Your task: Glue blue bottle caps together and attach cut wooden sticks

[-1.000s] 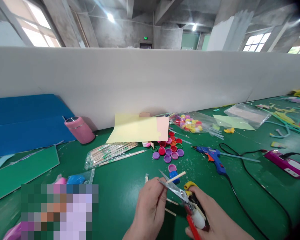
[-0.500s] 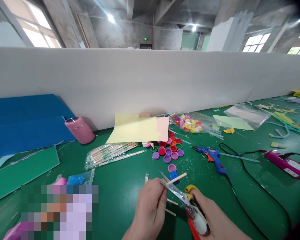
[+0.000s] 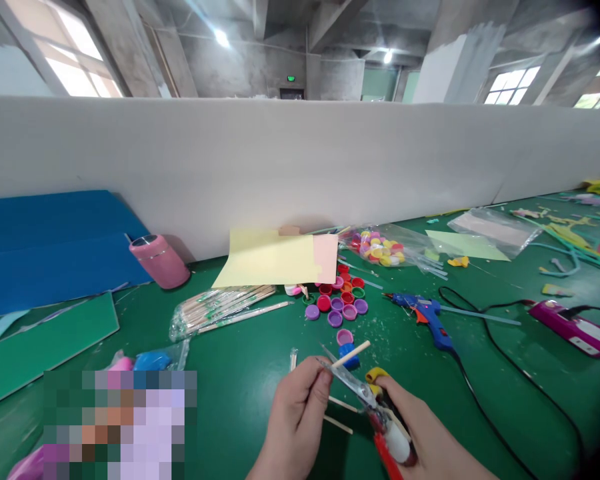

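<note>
My left hand (image 3: 297,413) is closed around a pale wooden chopstick (image 3: 355,353), whose end sticks out up and to the right. In my right hand (image 3: 420,420) is a pair of scissors (image 3: 351,385) with yellow and red on its handles. Its blades, slightly parted, lie against the chopstick near my left fingertips; I cannot tell how deep they bite. Under the blades, two pale stick pieces (image 3: 339,425) rest on the green table (image 3: 220,413). Just beyond the chopstick are a blue cap (image 3: 349,355) and a pink-purple cap (image 3: 345,337).
Bagged chopsticks (image 3: 225,307) lie behind my left hand, near yellow paper (image 3: 270,260). Coloured bottle caps (image 3: 336,303) cluster behind the scissors. On the right are a blue glue gun (image 3: 433,320), its black cord, and a magenta power strip (image 3: 575,327). A pink cylinder (image 3: 160,260) leans by the partition.
Both hands have shifted slightly left, along with the chopstick and scissors. The left thumb now shows more clearly along the chopstick. The grips stay the same.
</note>
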The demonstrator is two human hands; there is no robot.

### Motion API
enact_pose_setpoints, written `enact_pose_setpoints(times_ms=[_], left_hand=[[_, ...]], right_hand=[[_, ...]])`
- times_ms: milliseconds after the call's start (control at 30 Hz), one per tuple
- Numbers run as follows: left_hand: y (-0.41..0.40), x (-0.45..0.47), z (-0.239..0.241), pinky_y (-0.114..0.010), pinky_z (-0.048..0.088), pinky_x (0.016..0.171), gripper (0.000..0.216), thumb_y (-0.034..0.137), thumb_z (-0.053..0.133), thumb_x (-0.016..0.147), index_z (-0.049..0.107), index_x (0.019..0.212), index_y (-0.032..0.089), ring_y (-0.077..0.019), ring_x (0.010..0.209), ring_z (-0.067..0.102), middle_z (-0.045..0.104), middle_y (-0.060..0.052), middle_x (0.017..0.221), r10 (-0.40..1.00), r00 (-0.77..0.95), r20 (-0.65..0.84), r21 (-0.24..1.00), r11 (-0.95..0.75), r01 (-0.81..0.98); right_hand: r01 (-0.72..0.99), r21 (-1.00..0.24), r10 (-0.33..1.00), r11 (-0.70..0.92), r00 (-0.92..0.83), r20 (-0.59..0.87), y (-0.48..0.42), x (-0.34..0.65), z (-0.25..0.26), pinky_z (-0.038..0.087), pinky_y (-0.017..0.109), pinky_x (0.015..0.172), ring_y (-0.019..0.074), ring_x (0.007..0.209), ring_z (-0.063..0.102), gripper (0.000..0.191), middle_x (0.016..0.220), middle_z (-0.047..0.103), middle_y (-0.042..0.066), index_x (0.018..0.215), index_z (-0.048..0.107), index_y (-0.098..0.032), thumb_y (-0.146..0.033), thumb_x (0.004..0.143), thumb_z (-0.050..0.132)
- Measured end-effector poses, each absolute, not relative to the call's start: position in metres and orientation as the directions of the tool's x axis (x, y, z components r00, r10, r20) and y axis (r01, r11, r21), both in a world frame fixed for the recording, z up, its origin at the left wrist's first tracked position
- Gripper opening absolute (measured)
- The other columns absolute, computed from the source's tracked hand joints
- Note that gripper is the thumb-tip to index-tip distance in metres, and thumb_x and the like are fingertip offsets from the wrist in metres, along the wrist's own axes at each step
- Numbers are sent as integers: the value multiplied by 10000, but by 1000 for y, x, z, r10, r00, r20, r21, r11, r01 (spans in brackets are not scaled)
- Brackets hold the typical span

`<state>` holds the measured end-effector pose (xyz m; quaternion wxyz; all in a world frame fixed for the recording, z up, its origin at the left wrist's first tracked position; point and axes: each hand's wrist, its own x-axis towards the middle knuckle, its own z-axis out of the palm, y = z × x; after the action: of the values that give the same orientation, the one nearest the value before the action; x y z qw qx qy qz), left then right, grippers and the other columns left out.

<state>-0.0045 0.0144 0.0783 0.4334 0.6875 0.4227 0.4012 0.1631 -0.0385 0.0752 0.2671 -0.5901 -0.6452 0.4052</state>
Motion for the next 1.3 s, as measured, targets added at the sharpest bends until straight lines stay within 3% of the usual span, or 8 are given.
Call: enact_pose_setpoints(times_ms=[200, 533, 800, 1133, 1300], left_hand=[[18, -6, 83, -209, 274, 475, 273, 305, 415, 829, 477, 599, 171, -103, 515, 314, 361, 41, 548, 938, 338, 81, 978, -140, 155], [11, -5, 81, -226, 303, 531, 212, 299, 407, 834, 505, 692, 178, -122, 575, 374, 427, 20, 619, 948, 288, 134, 955, -201, 219], [18, -10, 87, -222, 245, 487, 281, 349, 419, 825, 450, 605, 176, -102, 527, 286, 323, 49, 558, 918, 396, -15, 990, -40, 133], [14, -7, 87, -230, 302, 538, 200, 311, 442, 819, 501, 678, 181, -122, 586, 374, 433, 22, 629, 953, 290, 89, 975, -142, 169], [17, -12, 86, -218, 219, 466, 265, 363, 447, 813, 436, 620, 181, -93, 508, 276, 338, 55, 555, 931, 363, -35, 999, 18, 50]], right_hand=[[545, -838, 974, -13, -182, -133, -41, 166, 70, 442, 234, 595, 158, 654, 514, 203, 774, 585, 16, 843, 430, -198, -142, 662, 503], [519, -854, 988, -40, -105, -111, -41, 160, 71, 450, 230, 609, 170, 671, 541, 201, 681, 567, -3, 832, 487, -201, -157, 638, 516], [501, -865, 981, -28, -151, -120, -42, 162, 70, 454, 240, 625, 174, 690, 539, 213, 729, 568, 14, 863, 446, -192, -159, 658, 496], [521, -853, 986, -21, -132, -105, -41, 158, 67, 441, 218, 569, 158, 642, 523, 188, 694, 549, -3, 790, 417, -207, -138, 629, 485], [510, -860, 985, 4, -152, -85, -41, 159, 68, 434, 215, 571, 155, 643, 522, 217, 714, 553, -4, 844, 411, -203, -165, 644, 487]])
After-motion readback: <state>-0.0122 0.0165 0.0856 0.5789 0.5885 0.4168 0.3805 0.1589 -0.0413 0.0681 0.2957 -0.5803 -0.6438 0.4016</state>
